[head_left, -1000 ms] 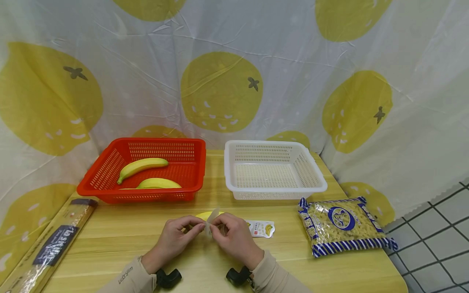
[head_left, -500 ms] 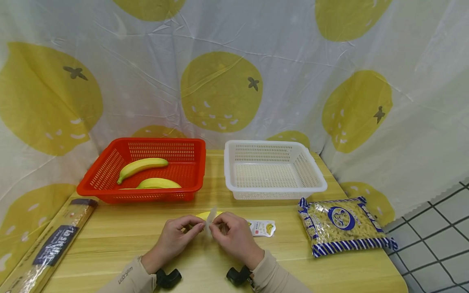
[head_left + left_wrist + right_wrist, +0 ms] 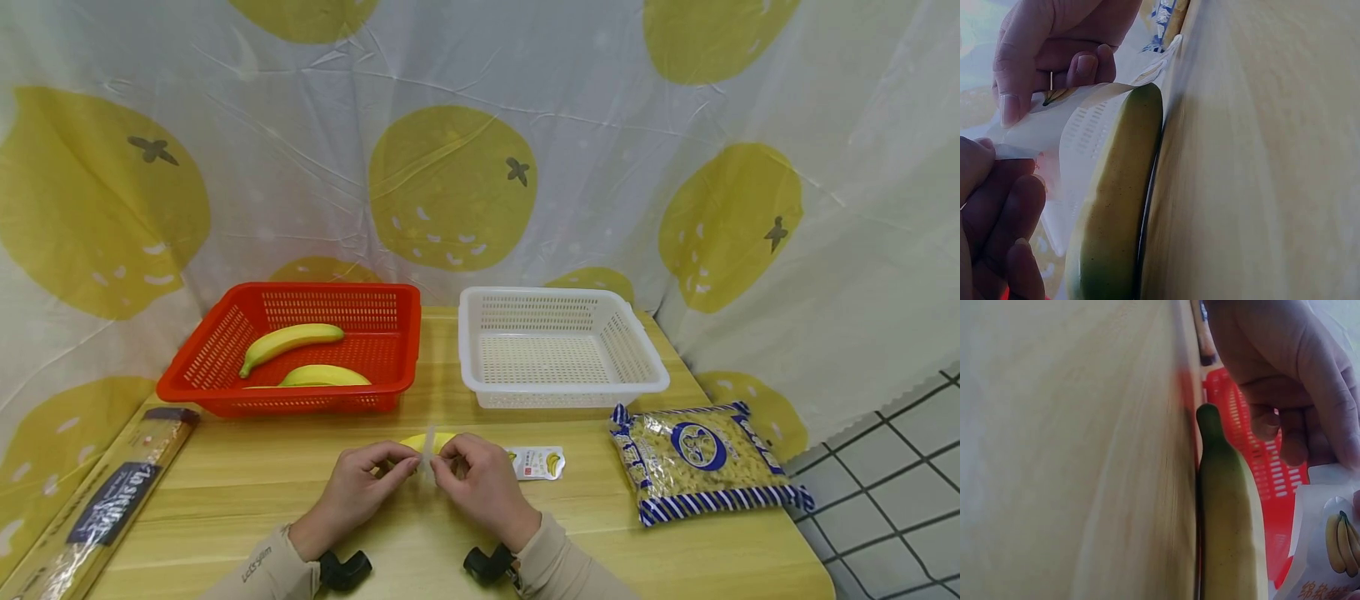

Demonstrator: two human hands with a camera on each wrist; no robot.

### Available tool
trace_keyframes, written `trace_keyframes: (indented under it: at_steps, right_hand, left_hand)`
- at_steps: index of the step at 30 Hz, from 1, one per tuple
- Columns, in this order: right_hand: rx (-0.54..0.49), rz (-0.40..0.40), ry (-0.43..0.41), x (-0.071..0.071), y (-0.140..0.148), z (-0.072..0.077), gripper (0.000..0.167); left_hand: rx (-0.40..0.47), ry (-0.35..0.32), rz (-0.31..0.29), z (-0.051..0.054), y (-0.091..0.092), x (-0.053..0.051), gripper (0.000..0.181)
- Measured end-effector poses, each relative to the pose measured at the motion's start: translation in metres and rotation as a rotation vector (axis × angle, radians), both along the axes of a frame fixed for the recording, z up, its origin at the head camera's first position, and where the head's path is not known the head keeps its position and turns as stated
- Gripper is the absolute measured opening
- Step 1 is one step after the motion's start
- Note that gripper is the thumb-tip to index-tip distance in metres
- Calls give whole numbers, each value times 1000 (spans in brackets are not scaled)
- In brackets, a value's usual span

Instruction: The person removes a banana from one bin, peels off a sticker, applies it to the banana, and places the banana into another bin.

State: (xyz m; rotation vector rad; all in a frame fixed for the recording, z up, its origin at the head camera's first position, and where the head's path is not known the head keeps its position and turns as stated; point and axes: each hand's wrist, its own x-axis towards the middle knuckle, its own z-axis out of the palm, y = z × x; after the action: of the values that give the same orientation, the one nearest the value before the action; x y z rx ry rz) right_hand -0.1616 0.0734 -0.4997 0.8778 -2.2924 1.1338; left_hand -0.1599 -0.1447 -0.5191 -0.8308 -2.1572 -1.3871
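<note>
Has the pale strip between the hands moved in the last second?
Yes, slightly: in the head view, the upper tip of the pale strip has swung left, toward the red basket.

Head cam: we look forward-down over the table [image 3: 225, 483]; wrist cams sit close, left facing right, right facing left, sharing one banana [image 3: 1119, 194].

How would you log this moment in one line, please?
left hand: pinches banana-printed label; right hand: pinches same label; banana: on wood-grain table; red plastic basket: bananas inside
</note>
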Motion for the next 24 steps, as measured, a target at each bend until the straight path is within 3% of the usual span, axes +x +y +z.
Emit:
trace_keyframes:
  at_steps: [16,24]
  right_hand:
    - [8,-19,-1,-1,1,-1,17]
    - [10,-25,8,-1,0,0,5]
  left_hand:
    - [5,-20,6,0,0,1,28]
    - [6,-1,4,3,0,1,27]
